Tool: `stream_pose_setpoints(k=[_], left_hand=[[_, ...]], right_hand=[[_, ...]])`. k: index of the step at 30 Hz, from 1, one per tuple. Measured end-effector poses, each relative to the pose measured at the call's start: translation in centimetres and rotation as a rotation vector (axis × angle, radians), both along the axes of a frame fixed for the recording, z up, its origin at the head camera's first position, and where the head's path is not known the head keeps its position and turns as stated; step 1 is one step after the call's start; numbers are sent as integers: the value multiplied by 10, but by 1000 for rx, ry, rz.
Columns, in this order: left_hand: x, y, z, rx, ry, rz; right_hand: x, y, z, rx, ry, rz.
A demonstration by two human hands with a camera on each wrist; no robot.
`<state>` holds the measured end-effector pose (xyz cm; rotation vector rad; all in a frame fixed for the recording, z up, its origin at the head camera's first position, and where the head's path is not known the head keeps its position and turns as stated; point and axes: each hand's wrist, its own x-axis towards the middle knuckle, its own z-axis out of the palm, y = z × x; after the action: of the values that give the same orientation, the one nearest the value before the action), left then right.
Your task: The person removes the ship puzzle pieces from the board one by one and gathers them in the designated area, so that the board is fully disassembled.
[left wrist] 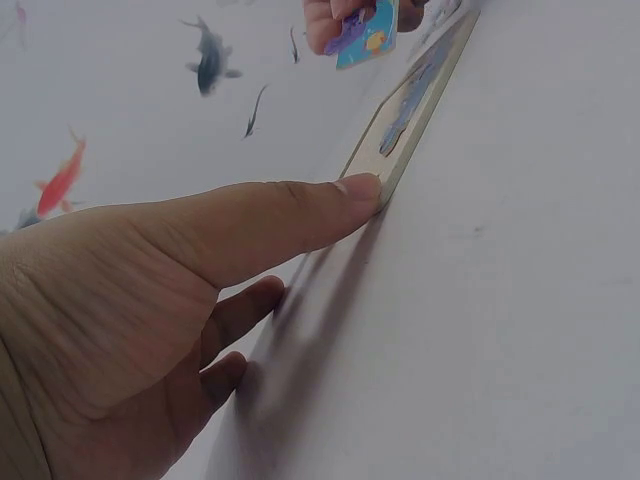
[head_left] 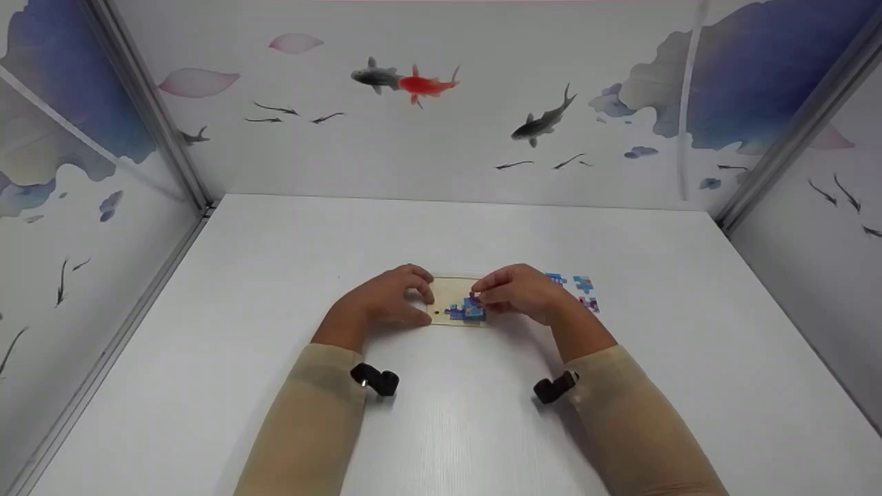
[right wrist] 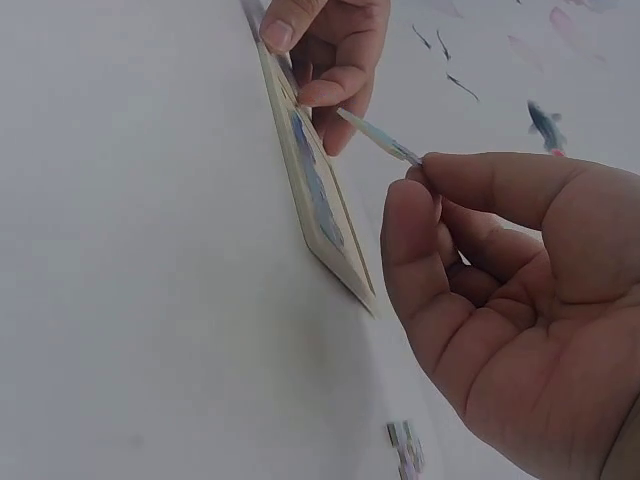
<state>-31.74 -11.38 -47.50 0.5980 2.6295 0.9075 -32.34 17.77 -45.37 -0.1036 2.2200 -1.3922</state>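
A small pale wooden puzzle board (head_left: 448, 286) lies flat on the table, with joined blue jigsaw pieces (head_left: 455, 312) in its lower right part. My left hand (head_left: 391, 297) holds the board's left end, thumb (left wrist: 355, 195) at the near corner and fingers along the far side. Over the right end, my right hand (head_left: 521, 293) pinches a jigsaw piece (left wrist: 366, 35) between thumb and fingertips. This piece is blue and purple with a yellow-orange patch. In the right wrist view it appears edge-on, tilted and raised above the board.
Several loose jigsaw pieces (head_left: 583, 284) lie on the white table (head_left: 441, 427) beyond and right of my right hand, partly hidden by it. White panels with painted fish (head_left: 427, 85) enclose the table at the back and sides.
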Motion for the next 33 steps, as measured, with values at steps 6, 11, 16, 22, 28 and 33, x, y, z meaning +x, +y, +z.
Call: stream_pose_setpoints(k=[6,11,16,22,28,33], left_hand=[[0,2,-1,-13,-7,40],[0,1,0,-17,-11,53],[0,1,-1,-8,-9,42],[0,2,-2,-16,-2,25],[2,2,0,-5,-7,30],[3,2,0,-7,-9,31]], right_hand=[[5,30,4,-30,-2,-55],[9,54,4,-29,7,-89],[13,71,3,-13,8,-116],[18,86,-3,29,-13,-132],[19,92,-8,75,-2,-151],[19,91,-9,134,13,-152]])
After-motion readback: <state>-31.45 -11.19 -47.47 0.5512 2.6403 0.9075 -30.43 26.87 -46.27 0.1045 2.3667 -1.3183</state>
